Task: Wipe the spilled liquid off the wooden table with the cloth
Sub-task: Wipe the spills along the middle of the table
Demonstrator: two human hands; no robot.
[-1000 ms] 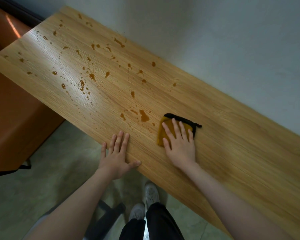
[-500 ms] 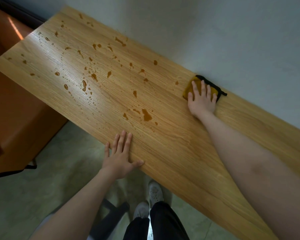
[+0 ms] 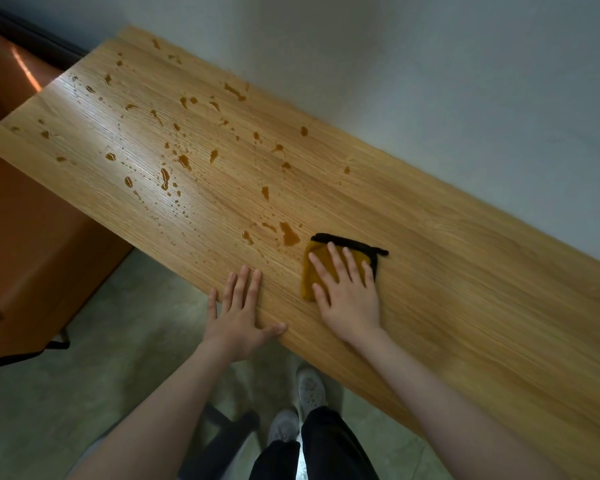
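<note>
Straight, spread fingers of the right hand (image 3: 349, 299) press the yellow cloth (image 3: 317, 268) flat near the table's (image 3: 465, 289) front edge. The left hand (image 3: 238, 317) lies open and holds nothing, flat on that edge. Brown spilled liquid (image 3: 289, 234) sits just beside the cloth, with droplets toward the far left corner. A pale wall (image 3: 430, 81) borders the back edge.
</note>
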